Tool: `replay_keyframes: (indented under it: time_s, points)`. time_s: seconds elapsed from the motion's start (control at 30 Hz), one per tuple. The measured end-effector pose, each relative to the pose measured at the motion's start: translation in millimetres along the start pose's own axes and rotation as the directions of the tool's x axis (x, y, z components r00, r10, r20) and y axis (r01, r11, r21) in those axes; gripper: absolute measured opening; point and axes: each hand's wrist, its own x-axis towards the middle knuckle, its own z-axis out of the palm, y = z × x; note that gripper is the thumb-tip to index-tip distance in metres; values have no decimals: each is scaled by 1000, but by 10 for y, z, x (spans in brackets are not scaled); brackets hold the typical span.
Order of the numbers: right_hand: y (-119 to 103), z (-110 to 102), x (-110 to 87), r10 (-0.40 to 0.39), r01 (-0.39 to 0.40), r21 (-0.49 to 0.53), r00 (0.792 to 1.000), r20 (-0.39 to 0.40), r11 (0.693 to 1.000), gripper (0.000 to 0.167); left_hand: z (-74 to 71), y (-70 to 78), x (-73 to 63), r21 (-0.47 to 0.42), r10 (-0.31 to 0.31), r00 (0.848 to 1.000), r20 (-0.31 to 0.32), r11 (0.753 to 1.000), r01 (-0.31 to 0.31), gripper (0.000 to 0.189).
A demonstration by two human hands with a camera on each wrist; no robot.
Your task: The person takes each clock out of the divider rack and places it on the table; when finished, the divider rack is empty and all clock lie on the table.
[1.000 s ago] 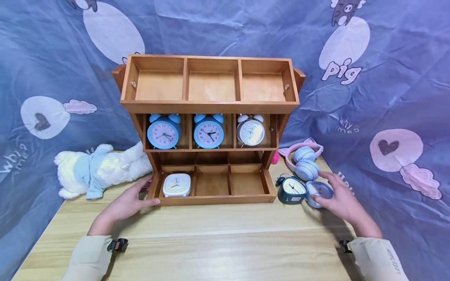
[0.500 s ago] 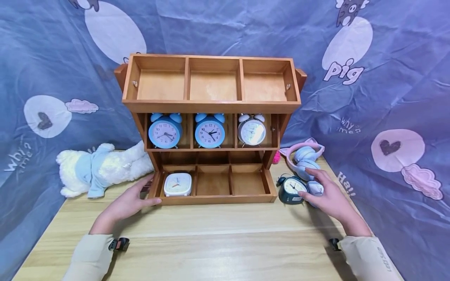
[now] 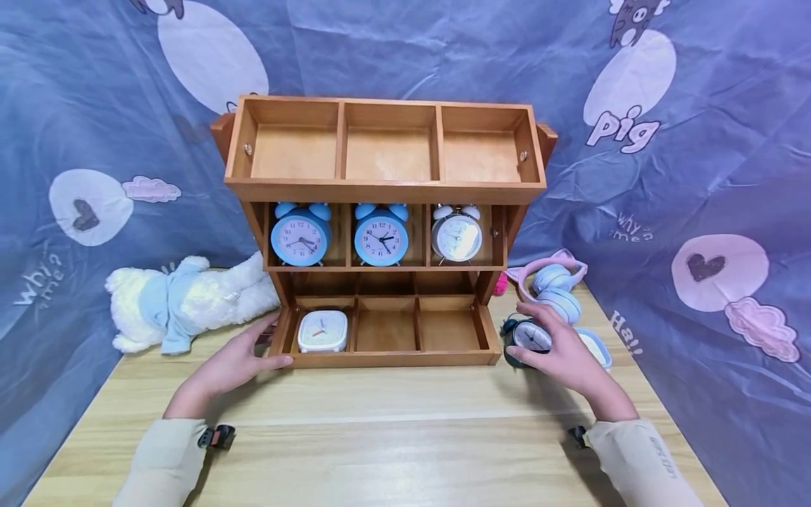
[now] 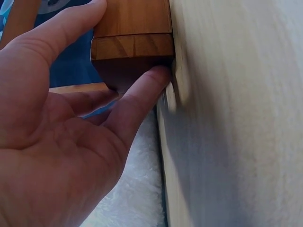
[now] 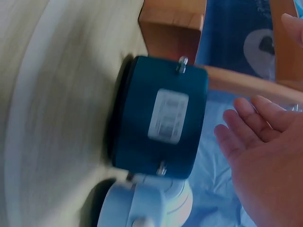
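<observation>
In the head view, my left hand (image 3: 231, 362) holds the lower left corner of a three-tier wooden shelf (image 3: 393, 361), thumb at its front edge. The left wrist view shows the fingers around the wooden corner (image 4: 132, 46). My right hand (image 3: 560, 352) hovers over a dark green alarm clock (image 3: 531, 336) just right of the shelf, thumb and fingers spread. In the right wrist view, the clock's underside with a white label (image 5: 165, 116) shows, and the fingers (image 5: 244, 125) stand apart from it. A white square clock (image 3: 322, 331) sits in the bottom left compartment.
Two blue twin-bell clocks (image 3: 381, 238) and a white one (image 3: 457, 236) fill the middle tier. Pink and blue headphones (image 3: 557, 289) and a light blue oval clock (image 3: 597, 346) lie at right. A white plush toy (image 3: 203, 296) lies at left.
My right hand has moved left from above the light blue clock to above the dark green clock. My left hand stays at the shelf corner.
</observation>
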Motion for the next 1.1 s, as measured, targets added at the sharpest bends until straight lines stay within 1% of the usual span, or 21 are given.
replay_keyframes:
  time_s: [0.2,0.47,0.83,1.03,1.1]
  points:
    - [-83,103,69,-22,22,1,1000,21,1000,78,-7,6,-5,-16,6,1000,6,1000,-6,99]
    - [-177,192,177,-52,50,35,997,56,998,76,-16,-14,6,-24,24,1000,-3,999,-24,96]
    - [-278,371,294,-46,36,105,994,95,994,74,-18,-45,5,-47,-8,1000,7,999,8,99]
    - [-373,518,380,-84,65,158,989,117,985,72,-16,-33,5,-39,-8,1000,2,999,8,97]
    - [-422,567,416,-96,76,163,988,121,984,72,-16,-30,-1,-48,2,1000,-3,999,-2,96]
